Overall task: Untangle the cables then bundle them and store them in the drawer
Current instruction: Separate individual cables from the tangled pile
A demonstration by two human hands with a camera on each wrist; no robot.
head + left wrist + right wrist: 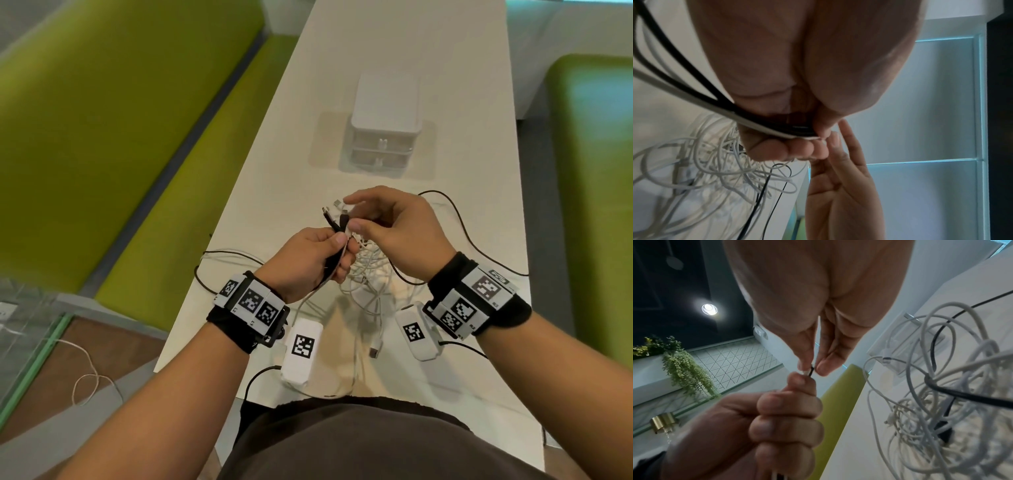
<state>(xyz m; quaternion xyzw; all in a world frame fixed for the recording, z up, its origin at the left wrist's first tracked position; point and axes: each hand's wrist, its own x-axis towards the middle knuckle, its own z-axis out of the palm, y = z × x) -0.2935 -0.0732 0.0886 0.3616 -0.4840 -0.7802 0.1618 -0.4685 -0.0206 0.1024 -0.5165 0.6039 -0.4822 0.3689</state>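
White and black cable ends [337,219] sit in your fisted left hand [308,262]; only the right-wrist view shows your right hand [818,321] pinching them, tangle [941,402] at four o'clock.

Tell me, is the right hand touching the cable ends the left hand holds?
Touching. In the right wrist view, the right hand pinches the black and white cable ends sticking out of the left hand fist, thumb and finger closed on them.
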